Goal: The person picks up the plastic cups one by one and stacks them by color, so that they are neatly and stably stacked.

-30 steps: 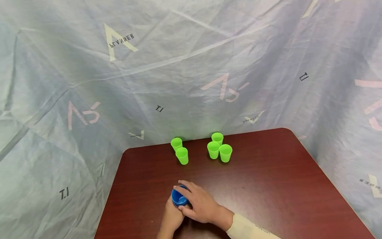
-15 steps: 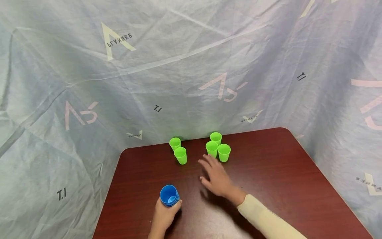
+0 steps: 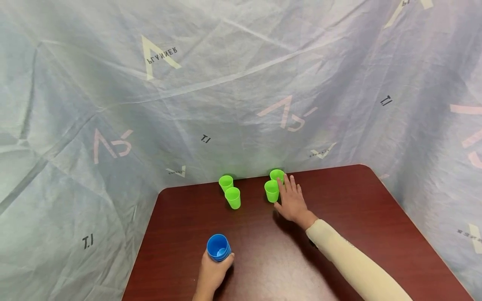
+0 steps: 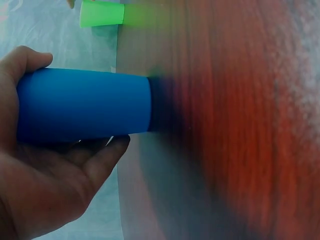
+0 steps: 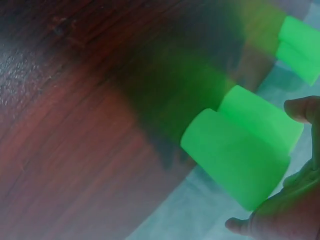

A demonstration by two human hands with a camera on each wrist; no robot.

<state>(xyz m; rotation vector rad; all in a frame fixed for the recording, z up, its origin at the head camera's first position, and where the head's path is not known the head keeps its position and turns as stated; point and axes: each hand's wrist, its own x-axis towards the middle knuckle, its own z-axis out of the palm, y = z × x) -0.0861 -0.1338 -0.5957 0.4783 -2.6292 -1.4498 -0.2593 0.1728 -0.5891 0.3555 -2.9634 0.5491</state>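
Note:
My left hand [image 3: 211,271] grips a nested stack of blue cups [image 3: 218,247] near the front of the table, mouths facing up. In the left wrist view the stack's smooth blue side [image 4: 85,106] shows between thumb and fingers, its base close over the tabletop. My right hand [image 3: 293,204] reaches over the right-hand group of green cups, fingers straight and spread. Two of that group, a front green cup [image 3: 271,192] and a back green cup [image 3: 276,175], show beside it; the third is hidden beneath the hand. The right wrist view has a near green cup [image 5: 235,155] between thumb and fingers.
Two more green cups stand at the back left: a nearer cup [image 3: 233,199] and one behind it [image 3: 226,183]. The dark red table [image 3: 339,209] has a rounded far edge. A grey printed cloth [image 3: 226,104] hangs close behind and at the sides.
The right hand has left the blue stack and moved forward and right to the green cups, covering one. The left hand keeps its hold on the blue stack, shifted slightly left.

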